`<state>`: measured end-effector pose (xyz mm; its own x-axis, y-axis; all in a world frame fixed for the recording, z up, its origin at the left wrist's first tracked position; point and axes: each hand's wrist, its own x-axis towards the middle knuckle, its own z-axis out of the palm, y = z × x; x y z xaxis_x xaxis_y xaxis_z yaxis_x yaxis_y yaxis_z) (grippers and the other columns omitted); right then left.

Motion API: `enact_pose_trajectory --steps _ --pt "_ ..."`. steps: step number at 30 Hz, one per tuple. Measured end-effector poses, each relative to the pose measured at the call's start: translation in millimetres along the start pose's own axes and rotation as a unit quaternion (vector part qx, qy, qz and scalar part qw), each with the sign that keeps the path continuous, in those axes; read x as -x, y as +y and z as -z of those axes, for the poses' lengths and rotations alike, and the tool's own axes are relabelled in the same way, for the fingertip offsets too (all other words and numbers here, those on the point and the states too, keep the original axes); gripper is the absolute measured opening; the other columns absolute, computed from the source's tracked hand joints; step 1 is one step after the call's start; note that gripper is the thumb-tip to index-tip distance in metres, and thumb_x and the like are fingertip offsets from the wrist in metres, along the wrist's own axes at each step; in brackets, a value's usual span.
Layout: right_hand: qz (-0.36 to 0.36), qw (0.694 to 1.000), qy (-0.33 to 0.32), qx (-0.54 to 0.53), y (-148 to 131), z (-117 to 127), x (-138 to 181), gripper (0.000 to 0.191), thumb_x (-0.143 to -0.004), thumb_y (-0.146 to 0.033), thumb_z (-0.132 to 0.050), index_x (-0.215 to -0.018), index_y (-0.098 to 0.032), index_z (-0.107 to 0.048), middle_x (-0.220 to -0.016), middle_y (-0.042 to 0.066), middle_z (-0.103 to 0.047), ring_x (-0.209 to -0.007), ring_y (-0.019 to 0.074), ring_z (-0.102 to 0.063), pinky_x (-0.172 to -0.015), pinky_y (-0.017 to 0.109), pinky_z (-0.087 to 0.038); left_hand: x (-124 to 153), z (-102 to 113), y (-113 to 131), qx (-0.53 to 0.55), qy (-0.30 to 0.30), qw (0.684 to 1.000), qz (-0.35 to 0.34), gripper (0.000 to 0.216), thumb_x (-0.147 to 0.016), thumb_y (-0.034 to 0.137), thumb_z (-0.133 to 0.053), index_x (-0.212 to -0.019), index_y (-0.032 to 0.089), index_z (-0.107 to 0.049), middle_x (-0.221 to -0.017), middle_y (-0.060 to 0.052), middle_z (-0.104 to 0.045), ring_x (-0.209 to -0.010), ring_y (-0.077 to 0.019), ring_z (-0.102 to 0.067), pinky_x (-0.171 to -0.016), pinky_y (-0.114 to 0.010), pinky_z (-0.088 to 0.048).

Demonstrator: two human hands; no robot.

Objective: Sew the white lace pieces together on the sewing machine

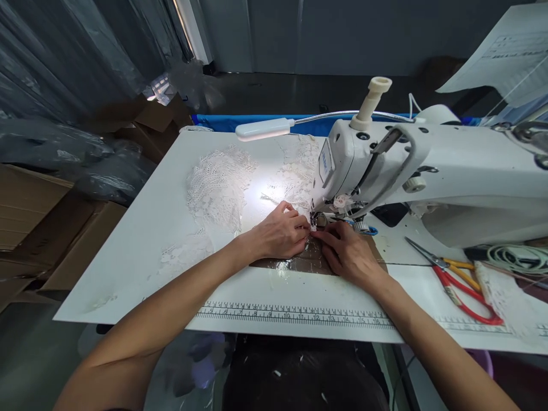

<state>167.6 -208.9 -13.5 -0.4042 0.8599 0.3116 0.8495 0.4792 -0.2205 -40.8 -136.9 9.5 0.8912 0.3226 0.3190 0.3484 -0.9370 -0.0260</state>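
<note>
White lace fabric (295,182) lies left of the sewing machine (338,162), and a small bit of it reaches the presser foot. My left hand (285,231) is closed at the needle area, its fingertips pinching the lace edge. From the other side, my right hand (349,251) reaches in, thumb and finger together at the same small white piece by the foot. Both hands rest over a brown shiny plate (282,264) on the table. Exactly how much lace sits between the fingers is hidden.
Lace pieces (220,185) are spread on the white table (132,257). Red-handled scissors (464,291) and a coil of pale cord (520,258) lie at right. A lamp (263,129) hangs above; a ruler strip (299,315) runs along the front edge. Cardboard boxes (85,240) stand left.
</note>
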Motion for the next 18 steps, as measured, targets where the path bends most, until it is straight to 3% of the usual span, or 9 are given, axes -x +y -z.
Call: enact_pose_trajectory --steps 9,18 --pt "0.0 0.999 -0.01 0.033 -4 1 -5 0.033 -0.094 -0.024 -0.039 -0.116 -0.019 -0.063 -0.099 0.013 -0.06 -0.085 0.024 -0.056 -0.061 0.03 -0.041 2 1 -6 0.002 -0.029 1.0 0.004 0.029 -0.095 0.031 -0.042 -0.096 0.017 -0.068 -0.107 -0.006 -0.063 -0.081 -0.0164 -0.055 -0.095 -0.042 -0.036" --pt "-0.02 0.99 -0.031 0.139 -13 3 -11 0.033 -0.087 -0.018 -0.046 -0.115 -0.021 -0.063 -0.096 0.015 -0.06 -0.08 0.0257 -0.056 -0.055 0.029 -0.035 2 0 -10 0.021 -0.046 0.998 0.026 0.03 -0.095 0.035 -0.043 -0.101 0.018 -0.066 -0.11 -0.008 -0.06 -0.085 -0.0191 -0.052 -0.083 -0.039 -0.037"
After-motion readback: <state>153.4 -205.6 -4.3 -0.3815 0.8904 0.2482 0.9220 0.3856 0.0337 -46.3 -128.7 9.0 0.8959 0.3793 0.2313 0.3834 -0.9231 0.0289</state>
